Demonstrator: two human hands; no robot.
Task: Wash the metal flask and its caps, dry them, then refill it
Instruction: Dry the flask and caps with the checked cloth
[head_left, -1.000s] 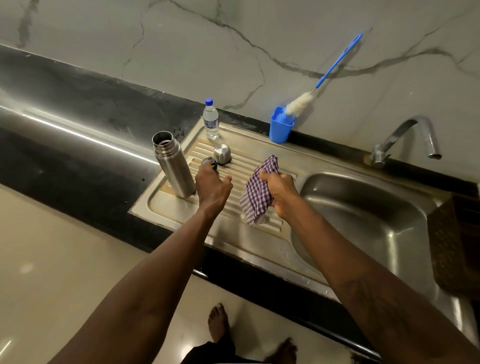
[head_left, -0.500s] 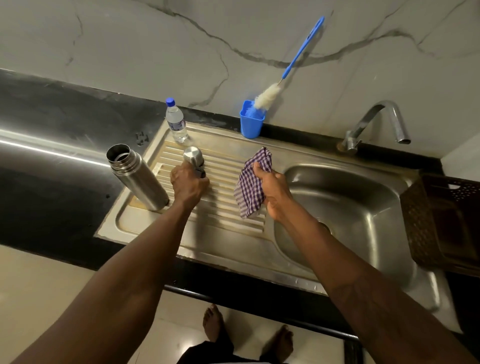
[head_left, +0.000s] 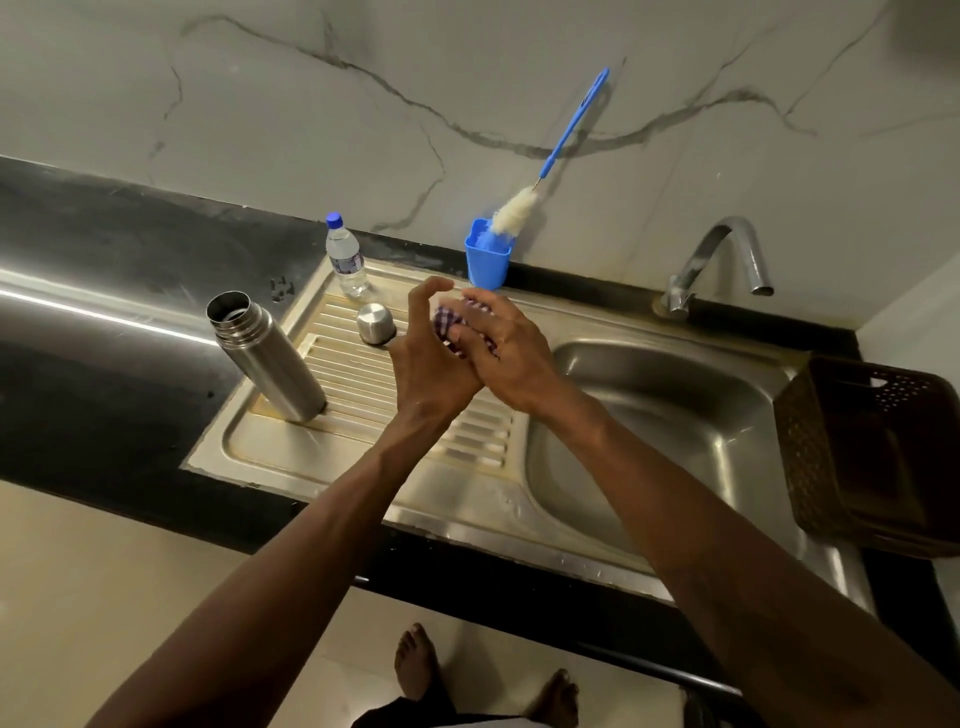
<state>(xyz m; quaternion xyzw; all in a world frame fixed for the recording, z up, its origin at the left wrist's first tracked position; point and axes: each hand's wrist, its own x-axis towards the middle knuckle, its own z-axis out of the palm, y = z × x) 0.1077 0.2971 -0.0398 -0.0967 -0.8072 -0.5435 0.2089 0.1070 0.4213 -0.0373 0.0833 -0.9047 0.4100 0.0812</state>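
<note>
Above the ribbed drainboard, the fingers of the right hand curve down over a bunched checked cloth, pressing it into the left hand. The left fingers curl up around the cloth's other side, the topmost one arched clear of it. Whether anything is wrapped inside the cloth cannot be told. Both forearms reach in from the lower edge, with the wrists touching.

Just left of the left hand, a domed metal cap sits rim-down on the ribs. Farther left, the metal flask stands on its base at the drainboard's left end. Its long axis is upright, though it looks slanted in the wide view, and its open, threaded mouth faces up. A small water bottle with a blue lid stands at the drainboard's back corner.

Behind the hands, a blue cup holds a bottle brush whose blue handle leans on the veined marble wall. To the right are the steel sink basin, a curved tap and a brown perforated basket. A black counter surrounds the sink, and bare feet stand on pale floor tiles.
</note>
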